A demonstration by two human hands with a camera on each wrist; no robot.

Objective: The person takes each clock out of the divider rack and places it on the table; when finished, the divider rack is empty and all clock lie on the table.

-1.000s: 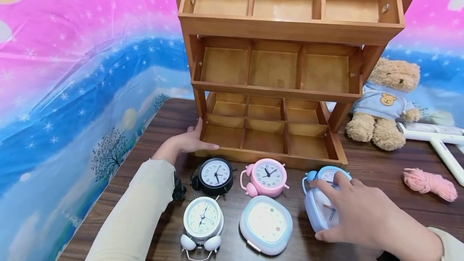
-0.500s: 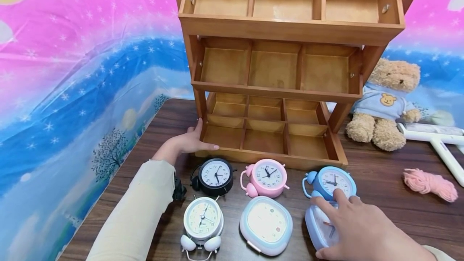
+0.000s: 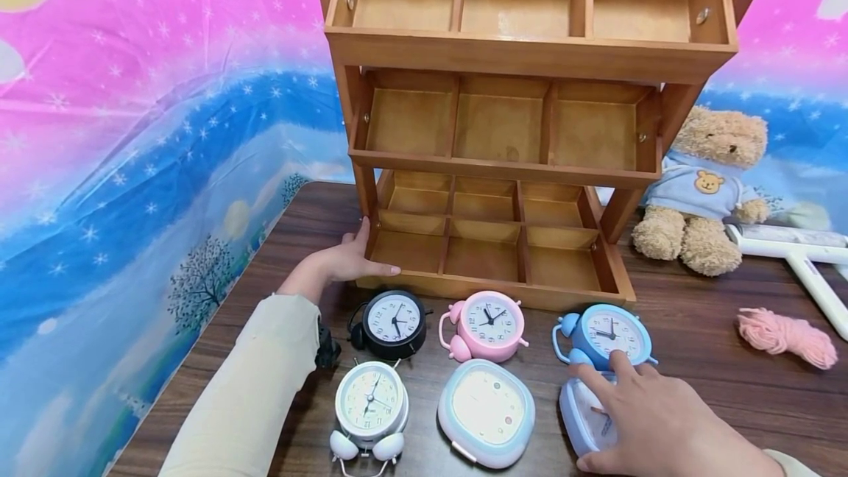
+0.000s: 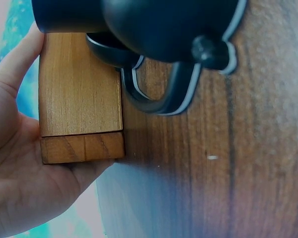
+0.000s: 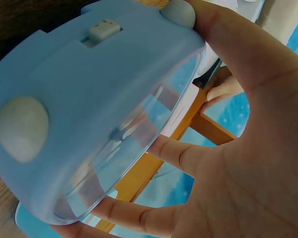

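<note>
My left hand (image 3: 347, 252) grips the lower left corner of a wooden three-tier shelf (image 3: 490, 289), thumb along its front edge. The left wrist view shows the shelf's wooden end (image 4: 82, 99) between thumb and fingers. My right hand (image 3: 662, 418) spans a pale blue rounded clock (image 3: 579, 418) on the table, thumb and fingertips at its edges, partly hiding its face. Right behind that clock lies a blue twin-bell alarm clock (image 3: 612, 333). A black alarm clock (image 3: 395, 322) and a pink one (image 3: 490, 324) lie close to the shelf's front.
Nearer me are a white twin-bell clock (image 3: 371, 400) and a white-and-blue rounded clock (image 3: 486, 411). To the right are a teddy bear (image 3: 705, 190), pink yarn (image 3: 787, 338) and a white frame (image 3: 795, 241). A patterned cloth (image 3: 165, 131) hangs behind the table.
My right hand has drawn the pale blue clock slightly toward me, uncovering the blue twin-bell clock's face; over the last half second it barely shifts. The left hand stays on the shelf.
</note>
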